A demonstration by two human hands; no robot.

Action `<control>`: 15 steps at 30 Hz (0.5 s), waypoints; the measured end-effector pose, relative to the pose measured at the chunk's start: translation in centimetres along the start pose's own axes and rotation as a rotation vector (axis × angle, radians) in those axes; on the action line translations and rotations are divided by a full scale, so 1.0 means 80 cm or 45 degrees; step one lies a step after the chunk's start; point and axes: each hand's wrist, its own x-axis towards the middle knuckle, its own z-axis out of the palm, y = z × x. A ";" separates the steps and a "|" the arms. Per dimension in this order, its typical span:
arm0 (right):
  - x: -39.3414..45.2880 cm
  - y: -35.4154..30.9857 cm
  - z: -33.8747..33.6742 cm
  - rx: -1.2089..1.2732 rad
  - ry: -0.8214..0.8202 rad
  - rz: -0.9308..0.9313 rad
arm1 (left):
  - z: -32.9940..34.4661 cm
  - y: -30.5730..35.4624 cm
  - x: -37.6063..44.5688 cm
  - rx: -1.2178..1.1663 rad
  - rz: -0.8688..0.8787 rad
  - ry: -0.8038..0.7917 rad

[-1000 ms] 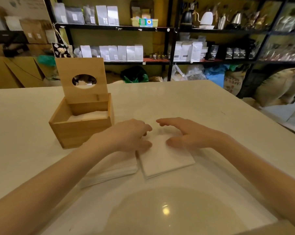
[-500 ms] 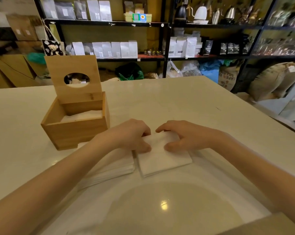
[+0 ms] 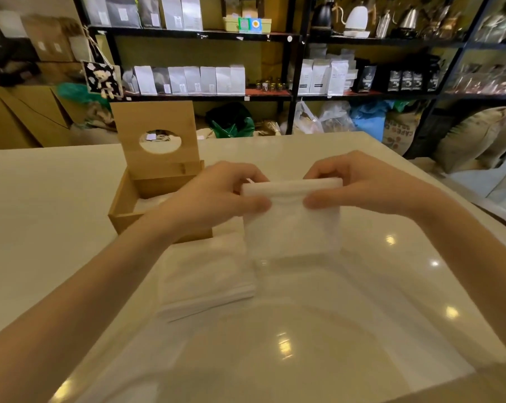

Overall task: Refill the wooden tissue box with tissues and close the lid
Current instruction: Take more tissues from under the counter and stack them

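Item: tissue stack [image 3: 292, 219], white, folded. Held off the table [image 3: 42, 228], just right of the wooden tissue box [image 3: 135, 210] & nearer you.
Grip: your left hand [image 3: 214, 196] & right hand [image 3: 359, 187] each pinch a top corner, thumbs on the near face, fingers curled behind; prob. so the stack hangs square and drops in flat.
Axis: top edge runs left-right, sheets hang down, broad face toward you.
Box: lid [image 3: 155, 138] stands upright at its far side, so the mouth's open; some tissues already inside.
Spare: 2nd stack [image 3: 208, 280] lies flat in front of the box, for the next load, I'd guess
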 end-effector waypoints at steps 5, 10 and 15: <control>0.019 -0.019 0.031 0.554 -0.053 0.045 | -0.038 -0.015 -0.047 -0.458 -0.166 0.159; 0.039 -0.014 0.086 0.958 -0.299 0.315 | -0.049 -0.051 -0.079 -0.513 -0.447 0.117; 0.052 -0.011 0.119 0.853 -0.222 0.424 | -0.038 -0.088 -0.090 -0.399 -0.628 0.142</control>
